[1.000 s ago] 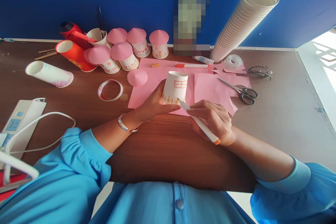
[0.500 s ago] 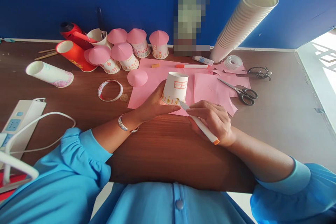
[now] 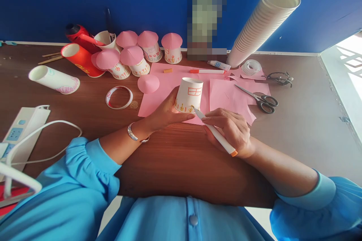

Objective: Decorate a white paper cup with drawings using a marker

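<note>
My left hand (image 3: 165, 113) grips an upturned white paper cup (image 3: 190, 93) that stands on pink paper (image 3: 169, 92); the cup bears an orange window drawing and small flower marks along its lower edge. My right hand (image 3: 230, 128) is closed round a white marker with an orange end (image 3: 216, 134), its tip touching the cup's lower edge. A loose pink paper cone (image 3: 148, 83) lies just left of the cup.
Several cups topped with pink cones (image 3: 141, 54) stand at the back, beside red cups (image 3: 80, 59) and a lying white cup (image 3: 53, 79). A tall cup stack (image 3: 261, 22), tape (image 3: 250, 66), scissors (image 3: 261, 99), another marker (image 3: 206, 70), a ring (image 3: 118, 97) and a power strip (image 3: 17, 133) lie around.
</note>
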### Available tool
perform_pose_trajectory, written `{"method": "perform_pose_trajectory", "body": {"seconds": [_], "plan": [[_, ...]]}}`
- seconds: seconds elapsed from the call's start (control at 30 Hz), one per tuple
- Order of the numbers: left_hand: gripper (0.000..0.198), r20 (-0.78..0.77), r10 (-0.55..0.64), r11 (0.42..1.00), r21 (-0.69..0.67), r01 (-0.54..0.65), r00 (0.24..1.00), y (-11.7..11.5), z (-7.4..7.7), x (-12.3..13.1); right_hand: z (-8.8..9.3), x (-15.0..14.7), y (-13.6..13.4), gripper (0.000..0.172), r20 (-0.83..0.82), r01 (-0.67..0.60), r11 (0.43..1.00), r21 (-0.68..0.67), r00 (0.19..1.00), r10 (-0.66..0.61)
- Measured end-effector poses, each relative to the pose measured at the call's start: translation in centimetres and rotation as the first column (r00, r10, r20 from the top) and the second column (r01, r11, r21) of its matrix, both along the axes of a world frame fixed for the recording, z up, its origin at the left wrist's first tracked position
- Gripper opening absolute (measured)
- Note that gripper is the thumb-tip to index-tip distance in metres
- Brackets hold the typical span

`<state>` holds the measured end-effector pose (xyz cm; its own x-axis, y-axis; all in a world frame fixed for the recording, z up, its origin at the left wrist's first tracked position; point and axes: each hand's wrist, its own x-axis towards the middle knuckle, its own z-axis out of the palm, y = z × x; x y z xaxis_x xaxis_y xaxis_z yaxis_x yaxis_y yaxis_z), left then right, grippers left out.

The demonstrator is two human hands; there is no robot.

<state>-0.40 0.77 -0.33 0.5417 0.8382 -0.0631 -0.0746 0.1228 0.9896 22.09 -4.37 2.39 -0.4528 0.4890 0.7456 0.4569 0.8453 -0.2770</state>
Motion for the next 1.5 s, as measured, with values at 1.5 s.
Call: {"method": "perform_pose_trajectory", "body": {"seconds": [1.5], "plan": [[0.073,0.001,-0.01,1.0,0.0,0.01,1.0,0.05,0.14,0.04,0.04,-0.03,-0.06,0.021,0.004,0.013,1.0,0.001,1.0,-0.013]]}}
